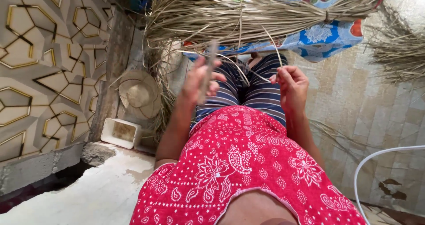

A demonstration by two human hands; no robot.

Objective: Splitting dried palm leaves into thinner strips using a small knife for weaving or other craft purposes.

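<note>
Head view, hands: we have our left hand point(200, 79) curled round a thin, flat, greyish strip point(207, 72) that is motion-blurred, so we cannot tell what it is; our right hand point(290, 84) pinches one long, pale dried palm strand point(273, 48) between thumb and fingers.
Head view, strand: it runs up from our right fingers toward the big tied bundle of dried straw-coloured palm leaves point(248, 13) lying across the blue floral cloth point(321, 36) beyond our knees.
Head view, progress: we judge the work early; the bundle is bound and full, and only loose strands point(239, 67) cross our striped lap.
Head view, finished piece: a small round woven straw hat point(139, 92) sits by the wall on our left.
Head view, container: a white rectangular plastic tub point(120, 133) stands on the floor near the hat, grimy inside, holding nothing we can make out.
Head view, right side: more loose dried palm leaves point(396, 52) lie on the tiled floor point(349, 101).
</note>
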